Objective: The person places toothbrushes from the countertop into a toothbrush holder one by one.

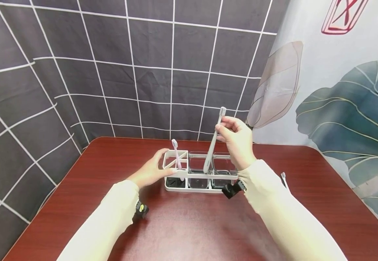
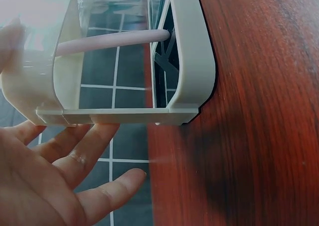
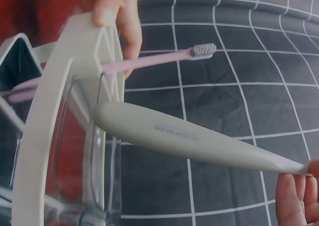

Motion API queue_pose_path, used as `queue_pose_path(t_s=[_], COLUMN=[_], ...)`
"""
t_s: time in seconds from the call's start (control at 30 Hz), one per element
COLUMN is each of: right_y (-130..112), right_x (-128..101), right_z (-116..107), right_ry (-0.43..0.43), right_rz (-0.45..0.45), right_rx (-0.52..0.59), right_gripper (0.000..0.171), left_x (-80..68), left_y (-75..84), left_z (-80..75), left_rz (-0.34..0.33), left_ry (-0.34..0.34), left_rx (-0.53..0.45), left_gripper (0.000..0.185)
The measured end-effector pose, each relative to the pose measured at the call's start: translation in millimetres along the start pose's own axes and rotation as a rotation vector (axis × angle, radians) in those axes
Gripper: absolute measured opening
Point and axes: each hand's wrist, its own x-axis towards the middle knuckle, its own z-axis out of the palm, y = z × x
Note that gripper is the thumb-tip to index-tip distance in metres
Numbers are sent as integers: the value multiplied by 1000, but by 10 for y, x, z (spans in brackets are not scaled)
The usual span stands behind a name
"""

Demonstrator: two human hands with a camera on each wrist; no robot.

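Note:
A white toothbrush holder (image 1: pixel 208 176) with clear cups stands on the table. My left hand (image 1: pixel 151 170) grips its left end, thumb over the front of the upper rim and fingers round the side and back. A pink toothbrush (image 1: pixel 177 156) leans upright in the left divided section; its handle (image 2: pixel 114 40) reaches down inside the frame. With thumb and fingertips, my right hand (image 1: pixel 239 139) pinches a pale grey toothbrush (image 1: pixel 213 145) just below its bristles. The thick handle end (image 3: pixel 119 118) points down, overlapping the middle cup's opening in the head view.
Another toothbrush (image 1: pixel 284 179) lies on the red-brown wooden table (image 1: pixel 189 224), partly hidden by my right sleeve (image 1: pixel 274 195). Behind the table hangs a dark grey cloth (image 1: pixel 150 47) with white grid lines. A leaf-patterned cloth (image 1: pixel 349 108) hangs at the right.

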Motion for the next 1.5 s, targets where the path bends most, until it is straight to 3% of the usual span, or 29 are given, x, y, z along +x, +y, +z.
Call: queue_pose_path(t_s=[0.53,0.9,1.23,1.5], right_y=[108,189,299,430], right_x=[85,50,-25,-112], right_z=[377,555,612,636], right_ry=[82,55,-17,-85], right_rz=[10,-1,-16,-86], right_rx=[103,149,93,-81], right_gripper=[26,22,19,17], left_x=[8,1,12,14], left_y=[-13,11,-4,-9], left_z=[-7,-23,-8,-7], left_rz=[1,-2,-2,0], left_ry=[-11,-14,-9,-6], left_rx=[-4,8,16,9], left_gripper=[81,83,80,81])
